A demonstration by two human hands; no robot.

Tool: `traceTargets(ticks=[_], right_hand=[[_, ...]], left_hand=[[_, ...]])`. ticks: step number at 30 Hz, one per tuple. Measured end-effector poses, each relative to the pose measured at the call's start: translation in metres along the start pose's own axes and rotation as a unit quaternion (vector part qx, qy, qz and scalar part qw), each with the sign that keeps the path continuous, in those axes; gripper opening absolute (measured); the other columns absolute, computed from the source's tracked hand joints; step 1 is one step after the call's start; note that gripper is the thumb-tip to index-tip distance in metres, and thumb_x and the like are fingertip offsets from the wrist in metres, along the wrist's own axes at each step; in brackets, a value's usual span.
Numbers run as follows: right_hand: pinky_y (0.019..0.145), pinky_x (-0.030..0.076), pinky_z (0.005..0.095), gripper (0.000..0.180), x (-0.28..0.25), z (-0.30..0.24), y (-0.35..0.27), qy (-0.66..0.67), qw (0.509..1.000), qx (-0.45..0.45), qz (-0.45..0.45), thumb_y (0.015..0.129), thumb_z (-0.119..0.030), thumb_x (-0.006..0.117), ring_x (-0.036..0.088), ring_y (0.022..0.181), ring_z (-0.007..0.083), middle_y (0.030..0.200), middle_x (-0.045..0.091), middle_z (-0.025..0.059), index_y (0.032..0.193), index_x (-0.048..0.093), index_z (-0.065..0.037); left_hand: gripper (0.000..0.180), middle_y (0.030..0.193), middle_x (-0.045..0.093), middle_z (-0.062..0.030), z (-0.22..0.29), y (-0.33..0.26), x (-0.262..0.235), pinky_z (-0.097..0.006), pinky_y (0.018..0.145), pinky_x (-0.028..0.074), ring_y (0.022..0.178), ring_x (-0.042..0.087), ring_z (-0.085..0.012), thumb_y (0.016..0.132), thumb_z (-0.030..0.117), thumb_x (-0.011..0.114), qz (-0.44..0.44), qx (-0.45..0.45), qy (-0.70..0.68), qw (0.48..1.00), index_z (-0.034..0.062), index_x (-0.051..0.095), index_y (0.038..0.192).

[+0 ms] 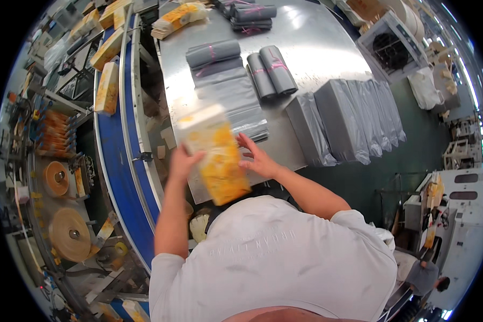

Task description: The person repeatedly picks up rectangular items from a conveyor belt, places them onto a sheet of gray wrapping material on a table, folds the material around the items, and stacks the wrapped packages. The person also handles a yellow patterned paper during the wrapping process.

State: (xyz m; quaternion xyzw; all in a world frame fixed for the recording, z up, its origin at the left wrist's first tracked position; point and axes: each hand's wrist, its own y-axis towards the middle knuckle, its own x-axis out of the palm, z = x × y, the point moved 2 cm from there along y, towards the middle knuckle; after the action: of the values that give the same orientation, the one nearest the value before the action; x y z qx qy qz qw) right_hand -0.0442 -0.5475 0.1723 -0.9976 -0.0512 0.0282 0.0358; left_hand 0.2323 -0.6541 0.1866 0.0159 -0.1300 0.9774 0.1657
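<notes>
A long pack (220, 161) with a yellow-and-white print is tilted in front of my chest, over the near edge of the metal table, and is smeared by motion. My left hand (183, 161) is closed on its left side, the thumb across the face and the other fingers hidden. At its right edge is my right hand (260, 161), fingers spread and slightly bent; whether they touch the pack I cannot tell. Just beyond the pack, a stack of flat grey plastic bags (231, 91) lies on the table, with a rolled grey bundle (214, 52) at its far end.
Filled grey bags (341, 121) stand in a row at the table's right. Two tied grey rolls (272, 70) lie on the metal table (327, 48). Left of it runs a blue conveyor (111, 145) with yellow-and-white packs (107, 88). More packs (180, 19) sit at the far left corner.
</notes>
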Motion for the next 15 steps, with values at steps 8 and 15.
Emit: traceTargets(ticks=[8, 15], right_hand=[[0.114, 0.045, 0.0383, 0.065, -0.072, 0.056, 0.006, -0.138, 0.985, 0.099, -0.023, 0.096, -0.02, 0.071, 0.052, 0.142, 0.0296, 0.142, 0.065, 0.015, 0.155, 0.047, -0.008], [0.121, 0.037, 0.0513, 0.066, -0.116, 0.042, 0.099, -0.566, 0.819, -0.027, -0.092, 0.09, -0.021, 0.065, 0.033, 0.153, 0.0351, 0.166, 0.039, 0.0073, 0.154, 0.05, -0.014]], left_hand=[[0.095, 0.151, 0.048, -0.0199, -0.081, 0.081, 0.094, -0.042, 0.111, 0.046, 0.134, 0.052, -0.0307, 0.09, 0.017, 0.082, 0.134, 0.046, 0.112, 0.984, -0.0007, 0.024, 0.163], [0.084, 0.116, 0.065, -0.0066, -0.053, 0.09, 0.106, -0.036, 0.097, 0.053, 0.108, 0.063, -0.021, 0.087, 0.011, 0.083, 0.105, 0.097, 0.169, 0.975, 0.0051, 0.038, 0.157]])
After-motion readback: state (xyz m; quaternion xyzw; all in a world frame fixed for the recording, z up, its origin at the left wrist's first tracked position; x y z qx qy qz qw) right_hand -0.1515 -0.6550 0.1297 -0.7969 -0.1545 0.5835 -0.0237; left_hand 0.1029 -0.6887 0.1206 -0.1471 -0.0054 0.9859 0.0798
